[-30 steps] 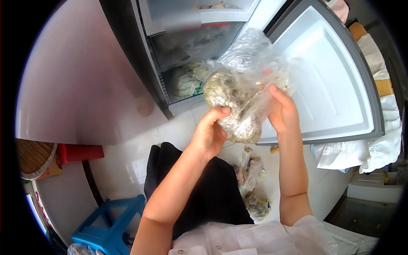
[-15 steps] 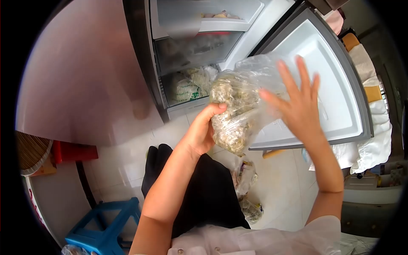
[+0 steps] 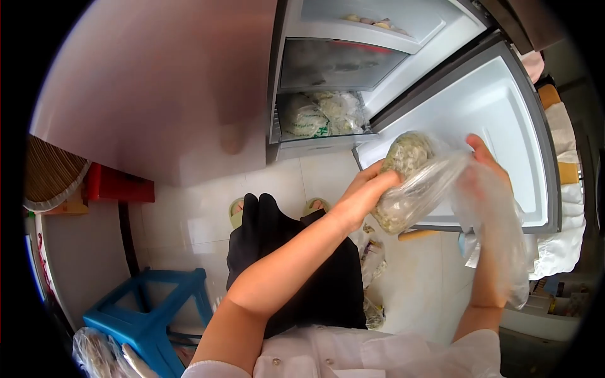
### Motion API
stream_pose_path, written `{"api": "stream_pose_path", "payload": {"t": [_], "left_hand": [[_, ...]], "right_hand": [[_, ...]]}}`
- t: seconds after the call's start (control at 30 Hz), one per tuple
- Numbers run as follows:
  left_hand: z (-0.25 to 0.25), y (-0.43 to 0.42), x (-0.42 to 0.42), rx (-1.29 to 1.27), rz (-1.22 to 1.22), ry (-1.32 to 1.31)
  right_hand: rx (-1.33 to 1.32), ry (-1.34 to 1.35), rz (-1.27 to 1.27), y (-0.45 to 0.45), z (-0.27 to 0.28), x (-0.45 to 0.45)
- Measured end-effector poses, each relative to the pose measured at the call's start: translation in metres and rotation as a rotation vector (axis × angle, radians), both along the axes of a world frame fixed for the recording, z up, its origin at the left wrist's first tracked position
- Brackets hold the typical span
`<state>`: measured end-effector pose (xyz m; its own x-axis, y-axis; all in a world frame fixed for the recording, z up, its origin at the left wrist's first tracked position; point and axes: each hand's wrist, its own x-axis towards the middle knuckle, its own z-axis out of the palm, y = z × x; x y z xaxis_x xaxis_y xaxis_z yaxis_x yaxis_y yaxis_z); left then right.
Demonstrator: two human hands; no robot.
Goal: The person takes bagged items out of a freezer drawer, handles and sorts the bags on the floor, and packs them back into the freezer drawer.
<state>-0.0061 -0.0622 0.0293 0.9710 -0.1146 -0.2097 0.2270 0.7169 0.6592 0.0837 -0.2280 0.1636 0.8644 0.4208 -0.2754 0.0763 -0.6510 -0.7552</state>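
A clear plastic bag [image 3: 419, 192] holds a frozen-looking, lumpy, greenish-white food I cannot name. My left hand [image 3: 372, 192] is wrapped round the filled part from the near side, thumb on top. Loose film stretches from there to my right hand [image 3: 488, 170], which is closed on it, partly hidden behind the film and smeared by motion. More of the film hangs down over my right forearm. Both hands are in front of the open freezer door [image 3: 523, 126]. Beyond them, a lower freezer drawer [image 3: 315, 146] stands pulled out with white plastic bags [image 3: 321, 116] inside.
A closed translucent drawer [image 3: 340, 66] and an upper shelf [image 3: 378, 38] sit above. More bagged items [image 3: 373, 258] lie on the floor by my leg. To the left are a blue stool [image 3: 145, 315] and a red box [image 3: 120, 183]. White cloth [image 3: 558, 230] hangs behind the door.
The bag has moved right in my left hand and turned. My right hand, spread beside it before, now has the loose film, which is drawn out and hangs down. My view has shifted left.
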Motion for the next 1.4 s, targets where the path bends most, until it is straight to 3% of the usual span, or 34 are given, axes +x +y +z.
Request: {"api": "stream_pose_path", "payload": {"t": [0.07, 0.23, 0.3, 0.37, 0.47, 0.5, 0.6, 0.63, 0.7, 0.87, 0.97, 1.03, 1.23, 1.33, 1.4], "left_hand": [[-0.002, -0.001, 0.002, -0.022, 0.092, 0.047], [-0.011, 0.0, 0.008, 0.076, 0.154, 0.037], [-0.013, 0.001, 0.007, 0.307, 0.104, 0.052], [-0.019, 0.0, 0.006, 0.47, 0.088, 0.093], [-0.015, 0.009, 0.007, 0.391, -0.106, 0.015], [-0.013, 0.011, 0.006, 0.372, -0.117, -0.011], [-0.008, 0.021, 0.009, 0.195, -0.299, -0.038], [-0.007, 0.022, 0.009, 0.123, -0.302, -0.055], [-0.007, 0.023, 0.01, -0.024, -0.304, -0.087], [-0.008, 0.012, 0.007, -0.442, -0.186, 0.067], [-0.017, 0.0, 0.007, -0.532, -0.167, 0.081], [-0.016, -0.003, 0.002, -0.512, -0.146, 0.056], [-0.026, 0.009, -0.006, -0.325, -0.193, 0.001], [-0.027, 0.021, -0.01, -0.238, -0.25, -0.147], [-0.028, 0.026, -0.016, -0.234, -0.204, -0.09]], "right_hand": [[-0.169, -0.321, -0.021, 0.003, -0.015, -0.01], [0.161, -0.469, 0.025, 0.005, -0.035, -0.037], [-0.031, -0.762, 0.114, -0.002, -0.038, -0.035], [-0.557, -1.273, 0.275, -0.017, -0.038, -0.018], [-1.001, -1.353, 0.606, 0.014, -0.005, -0.018], [-0.994, -1.337, 0.658, 0.019, 0.002, -0.011], [-0.936, -0.58, 0.805, -0.006, 0.026, 0.033], [-0.607, -0.304, 0.767, -0.044, 0.024, 0.063], [-0.121, -0.053, 0.537, -0.077, -0.007, 0.087], [0.643, -0.138, -0.341, -0.088, -0.107, 0.043], [-0.209, -0.777, -0.144, -0.048, -0.114, 0.001], [-0.211, -0.832, -0.161, -0.036, -0.118, -0.01], [0.813, -0.046, -0.467, -0.009, -0.146, -0.019], [1.047, 0.268, -0.518, 0.016, -0.165, -0.027], [1.134, 0.395, -0.54, 0.028, -0.172, -0.029]]}}
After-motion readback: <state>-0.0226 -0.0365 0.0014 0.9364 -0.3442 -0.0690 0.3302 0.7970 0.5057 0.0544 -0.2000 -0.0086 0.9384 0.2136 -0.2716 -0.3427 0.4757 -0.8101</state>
